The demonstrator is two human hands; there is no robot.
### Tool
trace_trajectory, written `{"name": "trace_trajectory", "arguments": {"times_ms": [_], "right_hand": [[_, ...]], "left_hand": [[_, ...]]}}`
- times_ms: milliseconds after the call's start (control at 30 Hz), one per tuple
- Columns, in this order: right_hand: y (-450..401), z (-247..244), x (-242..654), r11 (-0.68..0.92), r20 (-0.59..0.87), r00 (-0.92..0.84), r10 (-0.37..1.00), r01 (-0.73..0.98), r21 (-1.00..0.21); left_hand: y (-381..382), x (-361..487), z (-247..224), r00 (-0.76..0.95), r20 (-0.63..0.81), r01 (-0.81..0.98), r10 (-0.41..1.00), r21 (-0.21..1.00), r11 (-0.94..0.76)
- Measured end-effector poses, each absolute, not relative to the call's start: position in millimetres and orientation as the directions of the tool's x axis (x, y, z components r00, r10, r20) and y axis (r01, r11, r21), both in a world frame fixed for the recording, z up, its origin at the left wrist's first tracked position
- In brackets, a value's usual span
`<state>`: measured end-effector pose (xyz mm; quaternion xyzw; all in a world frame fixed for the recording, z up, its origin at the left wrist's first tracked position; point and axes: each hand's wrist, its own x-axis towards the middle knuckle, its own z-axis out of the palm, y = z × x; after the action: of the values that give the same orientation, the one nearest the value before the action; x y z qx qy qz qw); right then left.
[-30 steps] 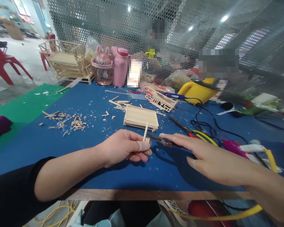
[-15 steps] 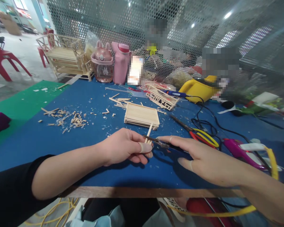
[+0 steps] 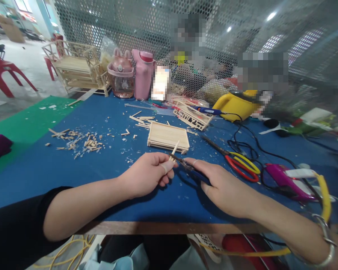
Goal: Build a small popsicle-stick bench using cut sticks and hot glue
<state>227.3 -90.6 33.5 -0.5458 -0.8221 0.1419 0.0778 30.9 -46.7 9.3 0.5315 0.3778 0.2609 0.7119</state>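
Thin wooden sticks (image 3: 175,148) stand up from the pinched fingers of my left hand (image 3: 149,173), near the table's front. My right hand (image 3: 219,183) is closed on dark-handled pliers (image 3: 192,169), whose jaws reach across the sticks just above my left fingertips. Both hands have a pale wrap on a finger or thumb. Right behind them lies a small wooden panel (image 3: 168,135) with a stick frame. Loose sticks (image 3: 143,119) are scattered behind that panel, and a small slatted frame (image 3: 192,117) sits to its back right.
Cut stick pieces (image 3: 92,143) litter the blue table's left. Scissors (image 3: 243,167), a purple glue gun (image 3: 291,183) and black cables are at right. Behind stand a wooden stick model (image 3: 79,69), pink bottles (image 3: 143,75), a lit phone (image 3: 160,83) and a yellow object (image 3: 236,107).
Both hands have shifted slightly left, with the sticks and pliers. My right fingers have closed in around the plier handles, and a bracelet now shows at the right wrist.
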Motion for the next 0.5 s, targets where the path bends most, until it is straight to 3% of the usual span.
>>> {"name": "trace_trajectory", "arguments": {"times_ms": [100, 500], "right_hand": [[-91.6, 30.1, 227.5, 0.368, -0.024, -0.394, 0.919, 0.878, -0.308], [-89.5, 31.5, 221.6, 0.330, -0.109, -0.384, 0.917, 0.884, -0.332]], "left_hand": [[-48.3, 32.4, 7.1, 0.594, -0.238, 0.059, 0.768, 0.966, 0.254], [-45.0, 33.3, 0.8, 0.591, -0.322, 0.025, 0.740, 0.924, 0.382]]}}
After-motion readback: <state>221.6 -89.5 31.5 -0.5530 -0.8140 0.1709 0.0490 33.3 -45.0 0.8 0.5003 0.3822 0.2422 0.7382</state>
